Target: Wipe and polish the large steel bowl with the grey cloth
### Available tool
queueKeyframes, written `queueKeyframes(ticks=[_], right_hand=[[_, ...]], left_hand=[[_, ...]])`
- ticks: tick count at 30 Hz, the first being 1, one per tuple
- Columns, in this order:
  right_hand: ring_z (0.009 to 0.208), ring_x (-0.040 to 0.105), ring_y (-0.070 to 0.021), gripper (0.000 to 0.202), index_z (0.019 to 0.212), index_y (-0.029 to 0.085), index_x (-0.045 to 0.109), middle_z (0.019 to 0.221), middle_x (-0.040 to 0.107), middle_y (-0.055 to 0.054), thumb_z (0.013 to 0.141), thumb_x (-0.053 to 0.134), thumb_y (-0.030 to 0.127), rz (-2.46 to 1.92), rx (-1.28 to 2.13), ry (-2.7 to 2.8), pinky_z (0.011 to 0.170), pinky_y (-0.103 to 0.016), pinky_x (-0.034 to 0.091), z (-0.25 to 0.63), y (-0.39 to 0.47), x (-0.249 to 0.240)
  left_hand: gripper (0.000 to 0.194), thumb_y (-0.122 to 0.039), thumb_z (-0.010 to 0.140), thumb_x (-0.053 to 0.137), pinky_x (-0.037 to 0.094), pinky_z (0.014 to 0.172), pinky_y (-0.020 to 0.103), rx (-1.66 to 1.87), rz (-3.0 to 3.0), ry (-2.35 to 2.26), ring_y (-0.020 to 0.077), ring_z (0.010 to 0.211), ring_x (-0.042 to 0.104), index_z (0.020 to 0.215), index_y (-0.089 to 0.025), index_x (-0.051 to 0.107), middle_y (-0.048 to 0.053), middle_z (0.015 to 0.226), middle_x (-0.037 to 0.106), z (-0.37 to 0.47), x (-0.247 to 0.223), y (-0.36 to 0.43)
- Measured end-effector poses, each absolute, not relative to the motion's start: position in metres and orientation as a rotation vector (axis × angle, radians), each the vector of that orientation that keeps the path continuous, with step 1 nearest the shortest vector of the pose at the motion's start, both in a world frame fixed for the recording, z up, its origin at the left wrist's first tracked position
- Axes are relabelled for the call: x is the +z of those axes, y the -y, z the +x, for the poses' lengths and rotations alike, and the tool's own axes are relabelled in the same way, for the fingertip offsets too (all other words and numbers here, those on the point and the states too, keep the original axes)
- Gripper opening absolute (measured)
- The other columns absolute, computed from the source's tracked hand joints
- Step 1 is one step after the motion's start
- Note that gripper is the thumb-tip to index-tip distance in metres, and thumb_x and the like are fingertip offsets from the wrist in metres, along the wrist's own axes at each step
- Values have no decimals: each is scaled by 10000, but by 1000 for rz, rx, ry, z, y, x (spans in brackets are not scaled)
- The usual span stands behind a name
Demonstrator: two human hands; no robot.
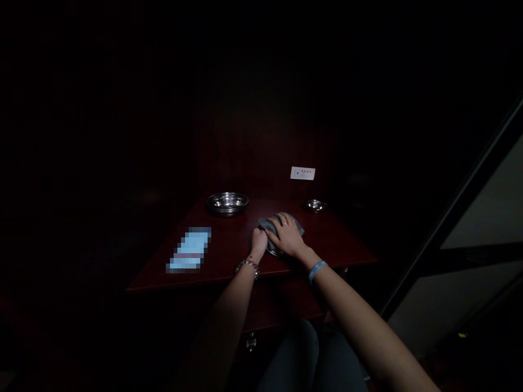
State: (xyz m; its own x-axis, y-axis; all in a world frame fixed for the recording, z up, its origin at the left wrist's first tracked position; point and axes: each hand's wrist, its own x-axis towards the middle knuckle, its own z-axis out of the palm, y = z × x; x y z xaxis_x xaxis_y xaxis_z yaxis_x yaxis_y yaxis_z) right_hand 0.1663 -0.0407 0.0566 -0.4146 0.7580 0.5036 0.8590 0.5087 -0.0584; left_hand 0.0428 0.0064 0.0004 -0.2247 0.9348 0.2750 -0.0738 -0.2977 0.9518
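"What's nearest?"
"A pair of knees in jeans point(300, 354), below the front edge of the dark red counter point(229, 261). A beaded bracelet point(248, 268) circles the left wrist, a blue wristband point(317, 271) the right."
"And the left hand point(259, 242)?"
"Fingers curled in, like a loose fist, at the left side of the grey cloth point(272, 225). I can't tell whether it grips the cloth or the rim beneath."
"The right hand point(288, 237)?"
"Open, palm down, fingers spread and slightly bent over the cloth. There's a ring point(285, 224) on one finger."
"What's under the cloth?"
"A round metal dish point(274, 251), mostly covered, near the counter's front edge. Only part of its shiny rim shows."
"Anything to the left?"
"A pixelated light-blue shape point(190, 249), lying well apart from the hands; I can't tell what it is."
"Farther back?"
"A wide metal bowl point(227, 202) at the back left and a small metal bowl point(316, 206) at the back right. Beyond them, a white socket panel point(303, 173) on the dark red wall point(253, 163)."
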Motion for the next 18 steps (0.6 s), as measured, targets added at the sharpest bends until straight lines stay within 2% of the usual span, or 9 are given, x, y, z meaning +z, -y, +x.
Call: queueKeyframes(ticks=[6,10,14,18], right_hand=[[1339,464,-335,491,1348,219,581,1438,545,-154,997,428,527,-1601,-188,2165,1123,-524,348,152,22,69],[1273,540,-347,515,1346,225,584,1421,567,-154,1011,361,546,-1744,-28,2093,1060,-516,410,154,9,76],[1258,568,-307,536,1345,213,585,1384,603,-144,1043,251,504,-1753,82,2021,1056,-457,426,166,2,74],[1256,571,-280,545,1355,219,568,1359,619,-125,1052,200,482,-1716,60,1973,1057,-423,430,176,4,65]], left_hand=[[300,-295,899,444,483,700,273,1669,1240,-1177,176,726,630,675,-177,606,65,713,682,45,3,-9],[353,-322,932,418,436,659,270,1636,1272,-1282,171,674,592,648,-191,582,62,673,654,45,2,-11],[395,-341,932,421,398,625,284,1576,1287,-1392,176,616,555,570,-211,511,53,600,602,45,2,-9],[403,-338,936,408,399,644,302,1577,1333,-1413,193,649,564,565,-218,509,64,611,606,45,2,-7]])
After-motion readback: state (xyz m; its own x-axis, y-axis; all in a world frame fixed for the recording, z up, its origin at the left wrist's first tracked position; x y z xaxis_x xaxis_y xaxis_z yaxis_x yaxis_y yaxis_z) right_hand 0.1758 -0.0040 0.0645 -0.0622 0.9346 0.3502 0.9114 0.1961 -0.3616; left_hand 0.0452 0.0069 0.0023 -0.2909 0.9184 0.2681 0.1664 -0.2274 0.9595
